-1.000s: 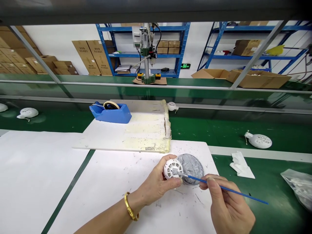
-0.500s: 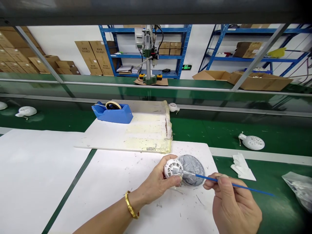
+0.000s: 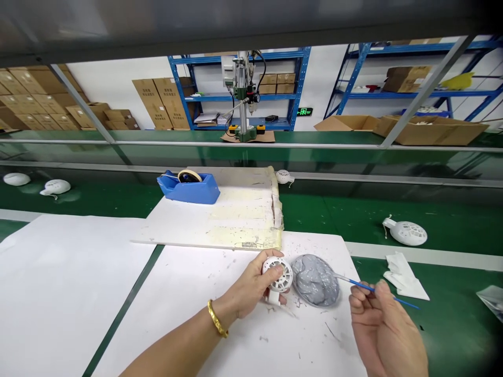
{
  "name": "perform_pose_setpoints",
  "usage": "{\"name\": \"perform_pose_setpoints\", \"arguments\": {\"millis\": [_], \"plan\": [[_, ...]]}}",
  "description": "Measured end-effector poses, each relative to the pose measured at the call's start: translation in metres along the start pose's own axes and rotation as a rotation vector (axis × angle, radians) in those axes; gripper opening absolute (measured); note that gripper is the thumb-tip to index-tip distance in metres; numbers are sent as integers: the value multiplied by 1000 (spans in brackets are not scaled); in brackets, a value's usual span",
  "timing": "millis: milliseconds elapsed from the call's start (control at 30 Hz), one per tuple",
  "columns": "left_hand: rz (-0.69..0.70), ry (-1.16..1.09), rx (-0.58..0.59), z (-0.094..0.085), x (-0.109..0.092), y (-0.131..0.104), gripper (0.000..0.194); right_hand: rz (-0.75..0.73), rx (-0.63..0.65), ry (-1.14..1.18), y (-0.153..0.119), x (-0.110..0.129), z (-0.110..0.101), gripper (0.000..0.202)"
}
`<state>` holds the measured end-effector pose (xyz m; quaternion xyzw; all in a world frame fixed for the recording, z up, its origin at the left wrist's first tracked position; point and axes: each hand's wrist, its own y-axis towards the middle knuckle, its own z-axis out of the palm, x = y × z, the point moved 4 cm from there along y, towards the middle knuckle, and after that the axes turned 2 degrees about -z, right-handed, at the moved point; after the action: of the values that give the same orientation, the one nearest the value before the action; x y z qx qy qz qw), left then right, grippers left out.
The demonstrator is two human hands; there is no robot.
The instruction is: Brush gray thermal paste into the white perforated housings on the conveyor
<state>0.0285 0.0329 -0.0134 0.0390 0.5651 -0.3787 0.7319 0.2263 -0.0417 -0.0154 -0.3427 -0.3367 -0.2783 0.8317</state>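
Observation:
My left hand (image 3: pixel 251 285), with a gold bracelet on its wrist, holds a round white slotted part (image 3: pixel 283 283), its thumb across the face. Just right of that part lies a round dish of grey paste (image 3: pixel 315 280) on white paper (image 3: pixel 220 335). Pinched in the fingers of my right hand (image 3: pixel 387 324) is a thin blue brush (image 3: pixel 363 286). The brush's tip end reaches the right rim of the dish; whether it touches the paste I cannot tell.
Behind the paper, a blue tape dispenser (image 3: pixel 190 188) stands on a white board (image 3: pixel 243 209). White slotted parts (image 3: pixel 408 233) rest on the green surface. A crumpled tissue (image 3: pixel 404 275) and a plastic bag (image 3: pixel 493 301) lie at the right.
The brush has moved right, off the white part to the dish's right edge. The white part has turned in my left hand, with the thumb now over its face. The view has shifted slightly.

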Motion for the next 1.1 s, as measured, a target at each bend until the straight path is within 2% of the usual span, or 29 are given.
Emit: {"name": "perform_pose_setpoints", "arguments": {"millis": [333,533,900,1000,1100], "plan": [[-69,53,55,-13,-4,3,33,55,36,-14,6,3,-2,16],[-165,2,142,-19,-4,-1,37,66,89,9,9,4,0,24],[-108,-130,113,-31,-6,-8,48,82,111,3,16,1,-5,18],[-103,-167,110,-32,-5,-13,46,96,126,7,17,-1,-7,16],[-53,-169,92,-31,-5,-17,43,43,136,17,15,0,-5,15]]}}
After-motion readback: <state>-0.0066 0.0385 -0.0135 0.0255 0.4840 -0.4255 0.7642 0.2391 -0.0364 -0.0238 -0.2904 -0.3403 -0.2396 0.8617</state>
